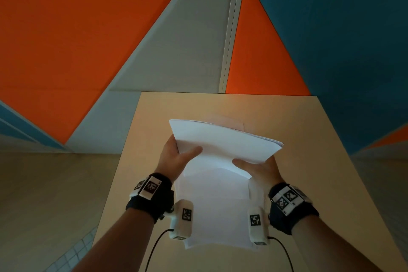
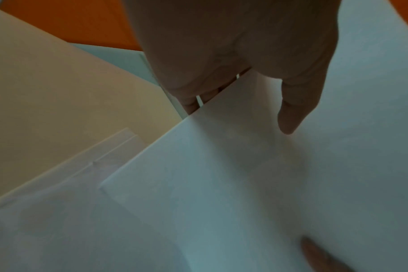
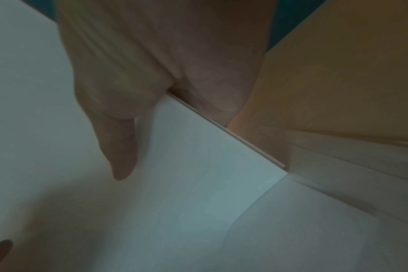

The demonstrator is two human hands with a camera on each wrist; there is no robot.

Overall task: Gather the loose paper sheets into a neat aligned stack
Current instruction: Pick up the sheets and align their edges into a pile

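Note:
A bundle of white paper sheets (image 1: 223, 139) is held tilted above the beige table (image 1: 309, 161). My left hand (image 1: 178, 154) grips its left side, thumb on top, fingers underneath. My right hand (image 1: 256, 166) grips its near right side the same way. The left wrist view shows the left thumb (image 2: 293, 110) lying on the bundle (image 2: 245, 165). In the right wrist view my right thumb (image 3: 119, 147) lies on the bundle (image 3: 198, 165). More loose white sheets (image 1: 216, 212) lie overlapping on the table below my wrists. One more sheet (image 1: 234, 125) peeks out behind the bundle.
The table is narrow, with its left edge (image 1: 123, 161) and far edge (image 1: 220, 93) close by. Beyond it is floor (image 1: 44, 194) and orange (image 1: 66, 28), grey and blue wall panels. Cables (image 1: 154, 247) run from the wrist cameras.

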